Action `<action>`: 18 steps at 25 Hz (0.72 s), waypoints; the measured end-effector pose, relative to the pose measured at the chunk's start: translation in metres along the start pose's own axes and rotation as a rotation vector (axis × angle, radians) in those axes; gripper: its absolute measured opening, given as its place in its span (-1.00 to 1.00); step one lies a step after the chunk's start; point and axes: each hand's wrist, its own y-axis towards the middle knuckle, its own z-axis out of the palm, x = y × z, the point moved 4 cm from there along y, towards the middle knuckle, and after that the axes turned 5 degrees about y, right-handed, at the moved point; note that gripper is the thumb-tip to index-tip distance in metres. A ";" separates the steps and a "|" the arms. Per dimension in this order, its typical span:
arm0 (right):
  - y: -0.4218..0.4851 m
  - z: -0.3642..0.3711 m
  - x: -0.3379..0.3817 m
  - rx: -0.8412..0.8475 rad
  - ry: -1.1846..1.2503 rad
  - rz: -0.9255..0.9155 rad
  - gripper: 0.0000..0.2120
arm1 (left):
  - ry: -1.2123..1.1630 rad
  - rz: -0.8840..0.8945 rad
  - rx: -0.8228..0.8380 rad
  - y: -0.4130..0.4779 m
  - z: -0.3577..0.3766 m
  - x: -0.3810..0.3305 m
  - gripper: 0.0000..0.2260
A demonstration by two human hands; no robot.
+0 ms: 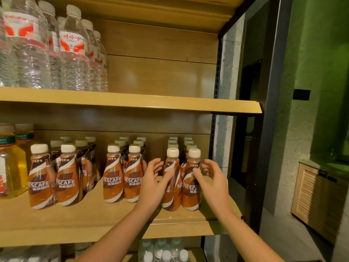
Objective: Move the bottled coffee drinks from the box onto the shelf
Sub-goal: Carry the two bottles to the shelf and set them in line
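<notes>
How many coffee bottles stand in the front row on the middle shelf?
6 coffee bottles: two at left, two in the middle, two at right between left hand and right hand. More stand behind, partly hidden.

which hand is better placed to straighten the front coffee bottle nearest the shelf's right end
Right. The right hand is open beside the rightmost front bottle; the left hand is at the neighbouring bottle and would have to cross it.
</notes>
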 end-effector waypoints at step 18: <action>-0.041 0.026 -0.037 0.155 -0.079 0.136 -0.43 | 0.404 -0.074 0.084 -0.017 0.013 0.051 -0.44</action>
